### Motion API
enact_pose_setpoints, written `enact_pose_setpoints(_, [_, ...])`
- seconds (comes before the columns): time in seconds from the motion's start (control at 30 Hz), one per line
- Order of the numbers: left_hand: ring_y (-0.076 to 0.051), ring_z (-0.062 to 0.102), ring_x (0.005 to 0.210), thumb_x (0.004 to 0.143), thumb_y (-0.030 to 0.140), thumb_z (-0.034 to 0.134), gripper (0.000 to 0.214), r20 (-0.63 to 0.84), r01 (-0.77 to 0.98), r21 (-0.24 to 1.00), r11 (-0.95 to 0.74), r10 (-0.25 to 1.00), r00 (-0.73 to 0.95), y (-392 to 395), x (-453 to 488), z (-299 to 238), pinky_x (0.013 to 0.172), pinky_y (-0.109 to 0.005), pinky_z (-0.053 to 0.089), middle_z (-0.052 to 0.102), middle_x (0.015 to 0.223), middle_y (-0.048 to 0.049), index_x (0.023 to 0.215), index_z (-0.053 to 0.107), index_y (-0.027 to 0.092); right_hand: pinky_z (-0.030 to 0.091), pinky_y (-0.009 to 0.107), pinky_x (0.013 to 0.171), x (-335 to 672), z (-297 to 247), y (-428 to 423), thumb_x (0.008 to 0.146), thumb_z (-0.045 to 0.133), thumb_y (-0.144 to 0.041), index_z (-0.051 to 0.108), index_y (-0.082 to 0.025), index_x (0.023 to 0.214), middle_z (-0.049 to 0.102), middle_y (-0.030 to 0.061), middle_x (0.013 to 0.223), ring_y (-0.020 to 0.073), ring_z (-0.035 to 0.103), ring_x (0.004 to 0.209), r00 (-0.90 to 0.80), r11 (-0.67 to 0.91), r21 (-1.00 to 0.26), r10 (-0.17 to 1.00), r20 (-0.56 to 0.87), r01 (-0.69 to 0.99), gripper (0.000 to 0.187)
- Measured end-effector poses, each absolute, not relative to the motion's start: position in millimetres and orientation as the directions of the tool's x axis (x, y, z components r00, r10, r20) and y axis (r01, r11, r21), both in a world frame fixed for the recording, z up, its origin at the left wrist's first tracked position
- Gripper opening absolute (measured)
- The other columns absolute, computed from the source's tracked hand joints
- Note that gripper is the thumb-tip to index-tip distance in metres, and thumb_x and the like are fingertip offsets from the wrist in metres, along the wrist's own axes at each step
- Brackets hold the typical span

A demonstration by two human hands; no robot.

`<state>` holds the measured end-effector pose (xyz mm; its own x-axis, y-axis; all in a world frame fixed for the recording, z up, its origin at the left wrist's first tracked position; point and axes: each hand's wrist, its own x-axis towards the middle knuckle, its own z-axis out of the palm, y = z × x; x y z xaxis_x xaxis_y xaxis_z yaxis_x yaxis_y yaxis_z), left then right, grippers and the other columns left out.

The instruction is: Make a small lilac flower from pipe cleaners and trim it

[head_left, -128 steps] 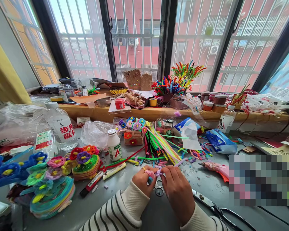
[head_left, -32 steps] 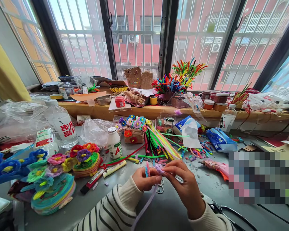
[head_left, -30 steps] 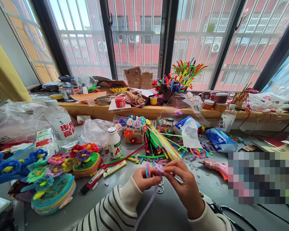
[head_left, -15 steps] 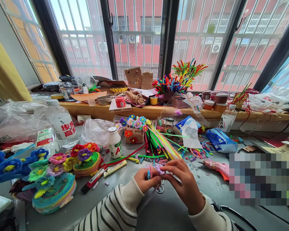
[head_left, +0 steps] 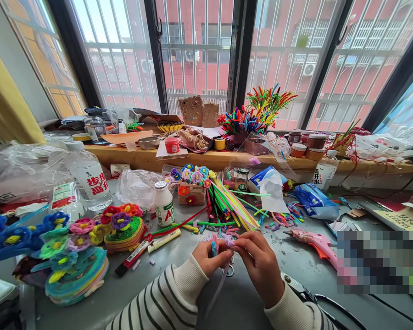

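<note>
Close together over the grey table, both my hands work on a fuzzy lavender pipe cleaner (head_left: 229, 241), its upper end bent into a small looped shape. My left hand (head_left: 208, 259) pinches it between thumb and fingers, and its pale tail hangs below. A pink-and-blue fuzzy piece (head_left: 214, 246) also sticks up from that hand's fingers. My right hand (head_left: 259, 265) grips the looped part from the right with its fingertips. Beneath the hands, a pair of small metal rings (head_left: 230, 270) is partly hidden. Just beyond lies a bundle of long coloured pipe cleaners (head_left: 236, 208).
A pink glue gun (head_left: 316, 243) lies at right, near a blurred-out patch. Fuzzy flowers on a round coiled base (head_left: 77, 277) stand at left, near a white bottle (head_left: 164, 206) and a glue stick (head_left: 164, 241). A flower-filled basket (head_left: 192, 194) sits behind.
My right hand has shifted slightly left and down, its fingers closing in more on the lavender loop. More of the hanging tail shows below my left hand.
</note>
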<state>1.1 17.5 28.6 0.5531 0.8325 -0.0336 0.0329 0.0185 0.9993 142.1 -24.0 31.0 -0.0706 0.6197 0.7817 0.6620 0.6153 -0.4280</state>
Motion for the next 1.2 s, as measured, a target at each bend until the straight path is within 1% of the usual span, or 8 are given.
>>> enact_pose_setpoints(0.07, [-0.012,0.055,0.050,0.053,0.039,0.063,0.034,-0.078,-0.016,0.995,0.103,0.843,0.533,17,2,30,0.051,-0.024,0.044,0.060,0.057,-0.0028,0.068,0.060,0.010,0.044,0.028,0.060,141,29,-24,0.075,0.046,-0.011,0.056,-0.016,0.075,0.052,0.0059,0.073,0.0160,0.051,0.069,-0.065,0.605,-0.437,0.630,0.774,0.666,0.011])
enact_pose_setpoints(0.13, [-0.015,0.058,0.055,0.052,0.036,0.065,0.030,-0.092,-0.057,0.988,0.143,0.846,0.525,15,2,32,0.055,-0.027,0.046,0.062,0.060,-0.0046,0.067,0.061,0.009,0.044,0.028,0.060,140,28,-24,0.075,0.046,-0.010,0.057,-0.015,0.076,0.052,0.0067,0.074,0.0162,0.051,0.070,-0.073,0.602,-0.438,0.638,0.766,0.668,0.012])
enact_pose_setpoints(0.3, [-0.015,0.059,0.052,0.051,0.032,0.067,0.025,-0.088,-0.125,0.977,0.173,0.861,0.501,12,3,35,0.056,-0.029,0.048,0.062,0.055,-0.0039,0.060,0.060,0.009,0.045,0.029,0.060,139,30,-25,0.076,0.045,-0.010,0.056,-0.016,0.076,0.052,0.0070,0.073,0.0163,0.051,0.069,-0.077,0.609,-0.418,0.621,0.780,0.674,0.012])
enact_pose_setpoints(0.43, [-0.015,0.059,0.052,0.051,0.029,0.067,0.024,-0.070,-0.132,0.980,0.152,0.871,0.486,11,4,36,0.056,-0.030,0.048,0.062,0.054,-0.0035,0.062,0.061,0.009,0.045,0.028,0.059,138,34,-26,0.076,0.045,-0.011,0.055,-0.017,0.076,0.051,0.0059,0.073,0.0158,0.051,0.068,-0.062,0.624,-0.431,0.610,0.790,0.652,0.012])
enact_pose_setpoints(0.57, [-0.015,0.059,0.052,0.052,0.029,0.067,0.025,-0.054,-0.126,0.983,0.129,0.876,0.479,9,4,39,0.056,-0.030,0.049,0.062,0.055,-0.0035,0.065,0.061,0.009,0.045,0.029,0.061,139,34,-26,0.076,0.045,-0.010,0.055,-0.016,0.078,0.051,0.0064,0.074,0.0162,0.051,0.070,-0.055,0.617,-0.453,0.627,0.777,0.643,0.012])
enact_pose_setpoints(0.73, [-0.015,0.059,0.050,0.050,0.028,0.068,0.026,-0.077,-0.148,0.975,0.166,0.877,0.474,6,4,43,0.054,-0.028,0.048,0.062,0.054,-0.0031,0.064,0.059,0.009,0.045,0.029,0.061,139,31,-26,0.076,0.046,-0.011,0.055,-0.017,0.079,0.052,0.0062,0.075,0.0162,0.051,0.070,-0.064,0.621,-0.425,0.609,0.791,0.658,0.012])
enact_pose_setpoints(0.87, [-0.016,0.060,0.051,0.049,0.029,0.069,0.026,-0.091,-0.151,0.972,0.181,0.878,0.469,6,5,43,0.055,-0.029,0.048,0.063,0.054,-0.0034,0.064,0.058,0.009,0.045,0.029,0.060,139,32,-26,0.077,0.045,-0.012,0.056,-0.018,0.078,0.052,0.0059,0.074,0.0160,0.051,0.069,-0.067,0.619,-0.414,0.604,0.794,0.668,0.012])
enact_pose_setpoints(1.2, [-0.016,0.059,0.052,0.051,0.034,0.067,0.030,-0.015,-0.125,0.989,0.076,0.902,0.431,7,6,39,0.055,-0.029,0.048,0.062,0.055,-0.0043,0.065,0.059,0.009,0.045,0.028,0.060,139,32,-27,0.077,0.045,-0.013,0.056,-0.018,0.078,0.052,0.0057,0.074,0.0161,0.051,0.070,-0.054,0.604,-0.463,0.644,0.763,0.649,0.012])
